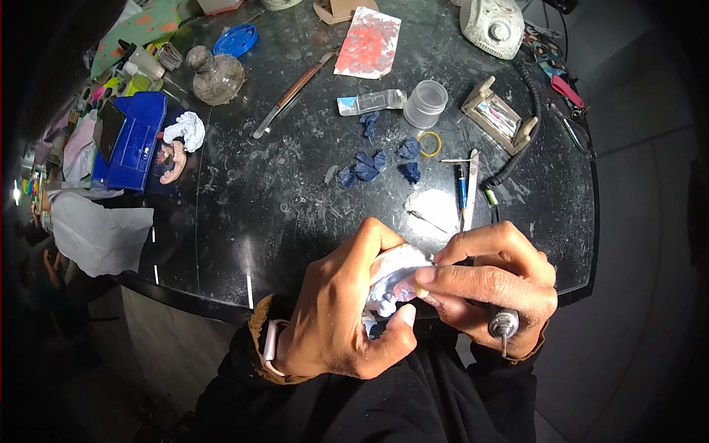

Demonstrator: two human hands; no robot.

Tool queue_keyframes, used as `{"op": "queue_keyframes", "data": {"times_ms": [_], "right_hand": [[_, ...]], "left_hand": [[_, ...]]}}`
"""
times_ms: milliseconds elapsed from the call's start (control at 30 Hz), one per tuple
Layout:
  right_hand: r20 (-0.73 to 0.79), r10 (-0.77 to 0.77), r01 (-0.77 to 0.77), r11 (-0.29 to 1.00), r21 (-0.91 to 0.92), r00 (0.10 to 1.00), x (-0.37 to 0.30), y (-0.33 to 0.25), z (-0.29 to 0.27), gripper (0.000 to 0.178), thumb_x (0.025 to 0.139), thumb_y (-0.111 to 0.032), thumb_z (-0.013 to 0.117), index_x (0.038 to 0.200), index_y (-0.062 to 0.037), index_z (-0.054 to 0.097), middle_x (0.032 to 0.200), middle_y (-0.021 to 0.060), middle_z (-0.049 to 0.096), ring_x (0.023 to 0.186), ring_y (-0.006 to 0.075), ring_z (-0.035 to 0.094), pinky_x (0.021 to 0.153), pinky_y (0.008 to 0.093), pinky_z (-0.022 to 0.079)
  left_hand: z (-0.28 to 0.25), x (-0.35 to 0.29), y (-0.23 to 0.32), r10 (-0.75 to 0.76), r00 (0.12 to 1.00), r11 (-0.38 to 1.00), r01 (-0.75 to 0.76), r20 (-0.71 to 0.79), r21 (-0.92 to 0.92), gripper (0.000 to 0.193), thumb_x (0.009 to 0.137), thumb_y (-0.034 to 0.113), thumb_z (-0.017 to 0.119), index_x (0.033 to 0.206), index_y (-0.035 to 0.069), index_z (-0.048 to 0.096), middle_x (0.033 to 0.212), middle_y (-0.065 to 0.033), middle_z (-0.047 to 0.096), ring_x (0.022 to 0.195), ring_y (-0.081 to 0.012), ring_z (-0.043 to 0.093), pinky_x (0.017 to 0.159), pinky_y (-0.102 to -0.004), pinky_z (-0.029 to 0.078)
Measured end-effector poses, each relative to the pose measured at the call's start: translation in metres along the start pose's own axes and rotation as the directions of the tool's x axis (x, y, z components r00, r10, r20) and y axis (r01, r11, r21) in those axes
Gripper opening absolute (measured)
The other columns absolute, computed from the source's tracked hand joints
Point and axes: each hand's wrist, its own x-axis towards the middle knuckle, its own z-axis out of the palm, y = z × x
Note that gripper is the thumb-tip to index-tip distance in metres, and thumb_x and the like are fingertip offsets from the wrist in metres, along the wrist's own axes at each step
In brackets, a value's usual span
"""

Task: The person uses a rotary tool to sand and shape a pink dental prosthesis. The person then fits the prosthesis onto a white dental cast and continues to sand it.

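Bluish-white plaster dental cast [399, 264] sits cradled in our left grip [336, 295], held up at the near edge of the black, dust-marked surface [273, 214]. We have it clasped between left fingers and thumb, leaving the side with the glossy pink, gum-coloured piece [404, 288] open to the right. Our right grip [498, 284] is curled round a slim silver metal handpiece [504, 325], its thin tip pointing down, while its thumb and forefinger meet at the pink piece; they cover much of it, so we cannot tell whether they pinch it or merely steady it.

To do this well, we would brace both grips against each other and press lightly and evenly, since thin pink edges may crack and plaster may chip. We would turn the cast rather than twist the piece, and keep the handpiece's tip clear of our wrist and clothing. Tilting the work toward the lamp's bright patch [436, 210], just beyond our fingers, should show any gap along the seam.
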Motion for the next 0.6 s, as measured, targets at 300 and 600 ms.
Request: {"op": "queue_keyframes", "data": {"times_ms": [300,600], "right_hand": [[-0.021,-0.190,0.187,0.976,-0.109,0.982,0.0006,0.0060,-0.0006,0.028,0.058,-0.004,0.072,0.086,-0.0015,0.070,0.077,0.0059,0.065,0.058,0.0137,0.064,0.046,0.0225,0.050],[-0.035,-0.203,0.202,0.979,-0.024,0.979,-0.0019,0.0034,0.0009,0.030,0.059,-0.005,0.072,0.089,-0.0024,0.071,0.076,0.0047,0.065,0.055,0.0104,0.063,0.042,0.0208,0.047]], "left_hand": [[0.0026,-0.0003,0.0013,0.071,0.997,0.988,-0.066,-0.033,0.141,0.047,0.075,0.034,0.058,0.095,-0.007,0.048,0.078,-0.0197,0.055,0.070,-0.0347,0.062,0.062,-0.0386,0.051],[0.0008,-0.0050,0.0031,0.037,0.999,0.989,-0.032,-0.029,0.144,0.049,0.074,0.039,0.058,0.096,-0.004,0.051,0.081,-0.0184,0.057,0.071,-0.0324,0.063,0.061,-0.0382,0.052]]}}
